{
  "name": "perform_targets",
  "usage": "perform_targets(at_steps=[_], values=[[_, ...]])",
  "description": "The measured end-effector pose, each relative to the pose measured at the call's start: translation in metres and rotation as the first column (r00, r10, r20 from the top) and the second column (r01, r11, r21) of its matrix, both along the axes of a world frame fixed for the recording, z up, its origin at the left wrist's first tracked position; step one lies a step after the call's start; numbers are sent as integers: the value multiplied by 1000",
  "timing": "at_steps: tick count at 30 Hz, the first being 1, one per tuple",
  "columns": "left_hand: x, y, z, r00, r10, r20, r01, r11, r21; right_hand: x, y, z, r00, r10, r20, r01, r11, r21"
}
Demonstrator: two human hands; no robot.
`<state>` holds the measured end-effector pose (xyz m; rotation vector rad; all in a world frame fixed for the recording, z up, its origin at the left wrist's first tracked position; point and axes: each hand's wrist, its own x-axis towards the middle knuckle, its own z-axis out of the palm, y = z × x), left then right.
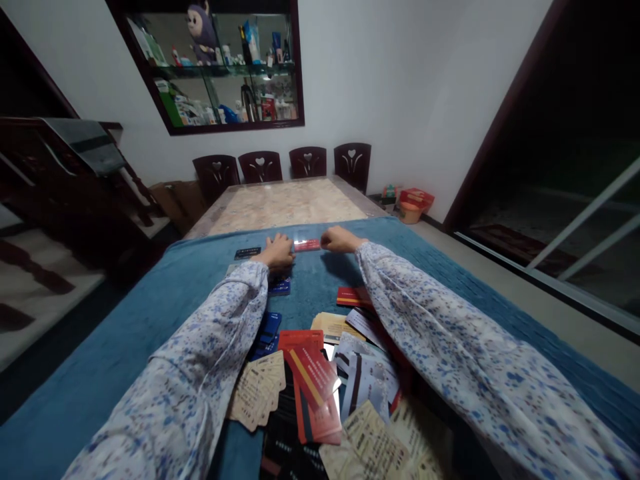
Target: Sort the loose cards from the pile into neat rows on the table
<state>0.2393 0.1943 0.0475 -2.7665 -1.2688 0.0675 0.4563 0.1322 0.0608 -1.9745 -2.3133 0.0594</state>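
Observation:
A red card (307,245) lies on the blue cloth (310,273) between my two hands. My left hand (278,252) is at its left end, fingers bent downward; whether they grip it is unclear. My right hand (341,239) is curled closed at the card's right end, its fingertips hidden. Left of my left hand lies a black card (247,253); below that hand is a blue card (279,287). A red and yellow card (353,296) rests below my right hand. Nearer me, red cards (315,377), beige cards (260,389), white cards (367,380) and black cards overlap in a pile.
Beyond the cloth the patterned tabletop (285,200) shows, with dark chairs (260,167) along its far edge. A glass-shelved wall cabinet (235,67) is behind. An orange bucket (410,212) stands on the floor at the right, and a dark wooden railing is at the left.

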Motion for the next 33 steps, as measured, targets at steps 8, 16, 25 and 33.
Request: perform_targets(at_steps=[8, 16, 25, 33], values=[[2, -39, 12, 999, -32, -15, 32, 999, 5, 4, -32, 4, 999, 1, -39, -2, 1000, -11], [8, -75, 6, 990, -129, 52, 130, 992, -5, 7, -67, 7, 999, -7, -34, 6, 1000, -20], [20, -108, -2, 971, -207, 118, 213, 976, -42, 9, -104, 4, 1000, -10, -19, 9, 1000, -24], [19, -131, -14, 948, -246, 204, 265, 962, -68, 15, -135, -3, 998, -9, 68, 8, 1000, 12]])
